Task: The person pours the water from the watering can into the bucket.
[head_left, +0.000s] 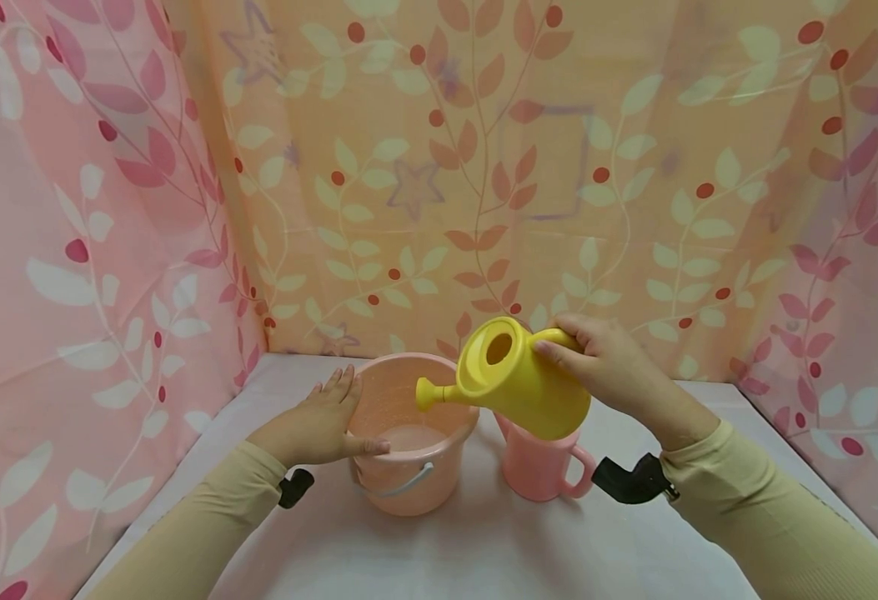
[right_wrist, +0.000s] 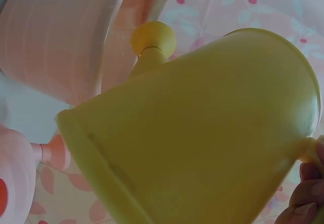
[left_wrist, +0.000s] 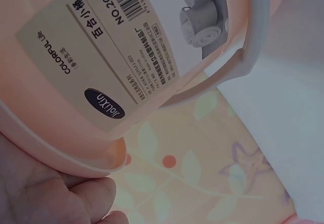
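My right hand [head_left: 609,362] grips the handle of a yellow watering can [head_left: 539,392], held up and tilted left. Its round spout head [head_left: 427,394] hangs over the mouth of a peach plastic bucket [head_left: 408,490]. On the bucket's left rim rests my left hand [head_left: 314,427], fingers extended and thumb lying along the front rim. A printed label [left_wrist: 101,57] covers part of the bucket's side in the left wrist view. Below the yellow can stands a pink watering can [head_left: 536,468], partly hidden by it; its spout head [right_wrist: 59,152] shows in the right wrist view.
The pale tabletop [head_left: 484,558] carries the bucket and the pink can side by side. A leaf-patterned cloth [head_left: 484,167] forms the back wall, with pink patterned cloth on both sides. The bucket's grey handle [head_left: 412,481] hangs down at its front.
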Tool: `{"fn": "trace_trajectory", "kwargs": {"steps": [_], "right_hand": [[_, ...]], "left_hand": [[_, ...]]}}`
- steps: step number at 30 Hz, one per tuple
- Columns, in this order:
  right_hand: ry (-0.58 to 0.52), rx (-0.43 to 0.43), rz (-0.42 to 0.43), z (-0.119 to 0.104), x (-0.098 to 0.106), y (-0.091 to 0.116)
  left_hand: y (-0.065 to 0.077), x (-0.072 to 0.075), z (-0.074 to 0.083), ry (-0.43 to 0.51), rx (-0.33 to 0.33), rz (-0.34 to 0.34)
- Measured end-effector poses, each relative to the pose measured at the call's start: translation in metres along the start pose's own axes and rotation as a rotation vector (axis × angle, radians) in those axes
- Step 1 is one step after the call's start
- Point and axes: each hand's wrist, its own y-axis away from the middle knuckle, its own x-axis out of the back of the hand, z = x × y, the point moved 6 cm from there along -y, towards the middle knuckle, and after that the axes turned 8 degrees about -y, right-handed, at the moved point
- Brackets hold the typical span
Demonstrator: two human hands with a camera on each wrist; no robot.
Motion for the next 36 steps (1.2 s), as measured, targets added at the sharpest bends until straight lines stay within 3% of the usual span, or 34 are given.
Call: {"fn": "trace_trajectory", "kwargs": {"steps": [36], "right_hand": [[-0.021,0.028,0.001,-0.0029,0.0006,0.0007]], "left_hand": [[-0.0005,-0.0016,-0.0006,-0.005,0.001,0.019]]}}
